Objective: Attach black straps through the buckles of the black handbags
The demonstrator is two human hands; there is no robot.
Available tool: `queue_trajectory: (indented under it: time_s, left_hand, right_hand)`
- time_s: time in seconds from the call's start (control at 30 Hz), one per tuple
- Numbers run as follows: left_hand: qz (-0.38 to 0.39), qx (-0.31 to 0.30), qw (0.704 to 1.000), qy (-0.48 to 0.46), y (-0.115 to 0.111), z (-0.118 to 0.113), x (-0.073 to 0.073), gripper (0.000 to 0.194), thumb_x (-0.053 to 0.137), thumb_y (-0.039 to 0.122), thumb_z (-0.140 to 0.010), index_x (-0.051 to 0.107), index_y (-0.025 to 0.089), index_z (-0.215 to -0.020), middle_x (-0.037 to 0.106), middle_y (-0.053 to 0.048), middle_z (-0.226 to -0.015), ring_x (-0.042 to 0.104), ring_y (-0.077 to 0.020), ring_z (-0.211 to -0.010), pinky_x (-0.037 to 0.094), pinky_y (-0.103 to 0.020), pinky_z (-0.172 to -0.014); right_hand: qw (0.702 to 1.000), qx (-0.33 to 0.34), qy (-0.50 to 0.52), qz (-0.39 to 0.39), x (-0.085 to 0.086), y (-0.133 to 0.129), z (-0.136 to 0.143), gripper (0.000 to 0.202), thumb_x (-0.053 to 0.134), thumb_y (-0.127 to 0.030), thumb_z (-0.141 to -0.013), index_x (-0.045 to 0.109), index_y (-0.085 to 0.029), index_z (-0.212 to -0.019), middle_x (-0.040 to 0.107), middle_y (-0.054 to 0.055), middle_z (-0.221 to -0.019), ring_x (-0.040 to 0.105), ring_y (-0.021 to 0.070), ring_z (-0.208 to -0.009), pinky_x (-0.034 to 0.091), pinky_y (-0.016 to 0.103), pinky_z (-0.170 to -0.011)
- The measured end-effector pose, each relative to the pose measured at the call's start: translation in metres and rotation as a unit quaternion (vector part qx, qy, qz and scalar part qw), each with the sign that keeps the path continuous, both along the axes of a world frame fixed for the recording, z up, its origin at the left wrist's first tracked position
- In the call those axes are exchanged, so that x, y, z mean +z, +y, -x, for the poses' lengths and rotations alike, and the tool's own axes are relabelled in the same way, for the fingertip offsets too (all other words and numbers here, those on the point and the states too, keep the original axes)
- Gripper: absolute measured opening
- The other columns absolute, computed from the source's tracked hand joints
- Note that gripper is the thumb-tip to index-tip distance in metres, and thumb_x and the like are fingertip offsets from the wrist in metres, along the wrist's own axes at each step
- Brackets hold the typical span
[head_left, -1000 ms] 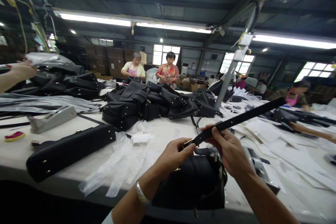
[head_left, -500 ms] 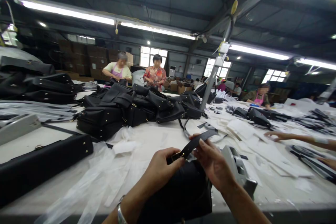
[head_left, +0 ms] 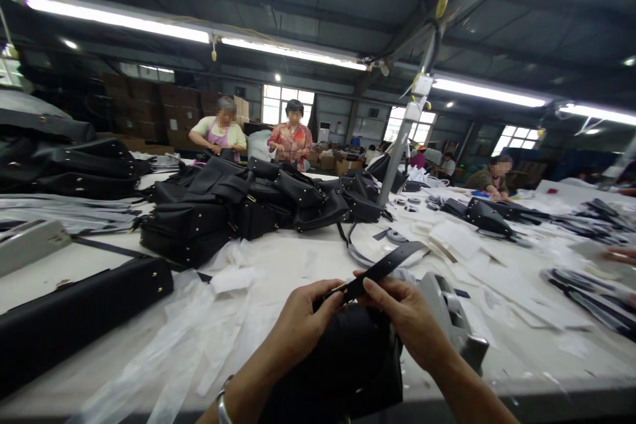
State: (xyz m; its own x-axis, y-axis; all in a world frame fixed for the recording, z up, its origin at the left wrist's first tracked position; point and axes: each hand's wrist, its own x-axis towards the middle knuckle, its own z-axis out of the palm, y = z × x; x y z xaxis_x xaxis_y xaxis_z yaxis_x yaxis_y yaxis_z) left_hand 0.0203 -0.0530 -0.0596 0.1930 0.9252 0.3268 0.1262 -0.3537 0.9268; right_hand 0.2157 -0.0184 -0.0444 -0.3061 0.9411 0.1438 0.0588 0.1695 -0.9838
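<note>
A black strap [head_left: 390, 264] with small holes rises toward the upper right between my two hands. My left hand [head_left: 305, 318] pinches it at the gold buckle, fingers closed. Close beside it, my right hand [head_left: 410, 311] grips the strap between thumb and fingers, just past the buckle. The strap's free end sticks out beyond my right hand. Under both hands is a black bag [head_left: 348, 364] at the table's front edge, its top partly covered by my hands.
A heap of black bags [head_left: 213, 205] lies across the middle. Another bag [head_left: 89, 311] is at left. A grey tape dispenser [head_left: 450, 318] stands right of my right hand. White sheets [head_left: 517, 285] lie at right. People work behind the white table [head_left: 293, 255].
My right hand has slid down the strap toward the buckle, and more of the strap's end now shows. At the right edge, another person's hands have drawn back.
</note>
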Motion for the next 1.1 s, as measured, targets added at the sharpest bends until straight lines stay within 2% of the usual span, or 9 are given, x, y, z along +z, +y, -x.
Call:
queue_trajectory:
  time_s: [0.17, 0.37, 0.53, 0.67, 0.8, 0.9, 1.0, 1.07, 1.1]
  left_hand:
    - [0.053, 0.03, 0.998, -0.03, 0.0, -0.001, -0.005, 0.037, 0.06, 0.038, -0.092, 0.067, 0.019, -0.124, 0.076, -0.007, -0.097, 0.067, -0.0186, -0.078, 0.049, -0.026, -0.071]
    - [0.067, 0.038, 0.997, -0.019, -0.006, 0.0, 0.002, 0.045, 0.064, 0.037, -0.089, 0.065, 0.015, -0.128, 0.071, -0.004, -0.075, 0.054, -0.0119, -0.057, 0.041, -0.022, -0.056]
    - [0.077, 0.039, 0.996, -0.014, -0.003, 0.001, 0.003, 0.048, 0.066, 0.034, -0.086, 0.063, 0.016, -0.131, 0.07, -0.002, -0.072, 0.052, -0.0106, -0.055, 0.041, -0.021, -0.054]
    - [0.105, 0.028, 0.994, -0.005, -0.001, 0.002, 0.002, 0.053, 0.066, 0.035, -0.084, 0.062, 0.016, -0.133, 0.071, -0.001, -0.074, 0.051, -0.0102, -0.051, 0.041, -0.021, -0.052]
    - [0.067, 0.08, 0.994, 0.043, -0.004, -0.002, 0.005, 0.048, 0.067, 0.03, -0.082, 0.066, 0.016, -0.128, 0.07, 0.001, -0.067, 0.056, -0.0124, -0.055, 0.044, -0.023, -0.059]
    - [0.039, 0.102, 0.992, 0.066, -0.007, -0.006, 0.006, 0.044, 0.066, 0.028, -0.082, 0.068, 0.017, -0.124, 0.07, 0.001, -0.065, 0.061, -0.0143, -0.059, 0.043, -0.023, -0.061]
    - [0.046, 0.081, 0.994, 0.053, -0.008, -0.005, 0.005, 0.039, 0.065, 0.031, -0.083, 0.066, 0.017, -0.12, 0.074, -0.002, -0.072, 0.064, -0.0158, -0.062, 0.041, -0.022, -0.057]
    - [0.049, 0.077, 0.995, 0.047, -0.008, -0.002, 0.005, 0.031, 0.066, 0.032, -0.084, 0.065, 0.016, -0.111, 0.076, -0.003, -0.074, 0.066, -0.017, -0.066, 0.042, -0.022, -0.058]
    - [0.049, 0.077, 0.995, 0.043, -0.008, 0.001, 0.005, 0.028, 0.066, 0.033, -0.084, 0.065, 0.016, -0.106, 0.076, -0.004, -0.074, 0.067, -0.0174, -0.068, 0.043, -0.022, -0.059]
  right_hand:
    - [1.0, 0.007, -0.02, -0.008, 0.0, -0.002, 0.002, 0.033, 0.073, -0.048, -0.082, 0.081, -0.022, -0.101, 0.079, 0.007, -0.091, 0.073, 0.0264, -0.087, 0.057, 0.038, -0.087]
    - [0.991, -0.007, -0.09, -0.098, 0.0, -0.002, 0.004, 0.027, 0.07, -0.047, -0.084, 0.082, -0.025, -0.092, 0.078, 0.008, -0.1, 0.071, 0.0306, -0.097, 0.055, 0.043, -0.091]
    - [0.969, -0.015, -0.155, -0.194, 0.002, -0.002, 0.004, 0.022, 0.066, -0.042, -0.089, 0.082, -0.028, -0.095, 0.077, 0.006, -0.11, 0.07, 0.0289, -0.103, 0.055, 0.041, -0.094]
    - [0.932, -0.04, -0.198, -0.3, -0.001, -0.009, 0.003, 0.02, 0.065, -0.032, -0.09, 0.08, -0.028, -0.101, 0.078, 0.005, -0.106, 0.072, 0.0263, -0.101, 0.057, 0.036, -0.09]
    - [0.897, -0.044, -0.214, -0.383, -0.01, -0.018, 0.009, 0.019, 0.064, -0.024, -0.088, 0.08, -0.027, -0.097, 0.078, 0.005, -0.098, 0.074, 0.0242, -0.089, 0.059, 0.033, -0.081]
    - [0.921, -0.034, -0.201, -0.331, -0.009, -0.017, 0.013, 0.017, 0.065, -0.025, -0.086, 0.079, -0.025, -0.097, 0.077, 0.006, -0.096, 0.072, 0.0243, -0.086, 0.058, 0.033, -0.078]
    - [0.983, 0.015, -0.097, -0.155, 0.008, -0.007, 0.008, 0.015, 0.068, -0.031, -0.083, 0.076, -0.021, -0.09, 0.072, 0.003, -0.078, 0.067, 0.0192, -0.071, 0.055, 0.028, -0.066]
    - [0.997, 0.064, 0.031, -0.031, 0.025, 0.003, -0.003, 0.014, 0.071, -0.034, -0.079, 0.072, -0.021, -0.081, 0.067, 0.001, -0.072, 0.058, 0.0127, -0.057, 0.05, 0.022, -0.052]
    - [0.992, 0.08, 0.094, 0.014, 0.034, 0.009, -0.011, 0.014, 0.073, -0.035, -0.077, 0.07, -0.021, -0.077, 0.068, 0.001, -0.078, 0.055, 0.0105, -0.054, 0.048, 0.02, -0.05]
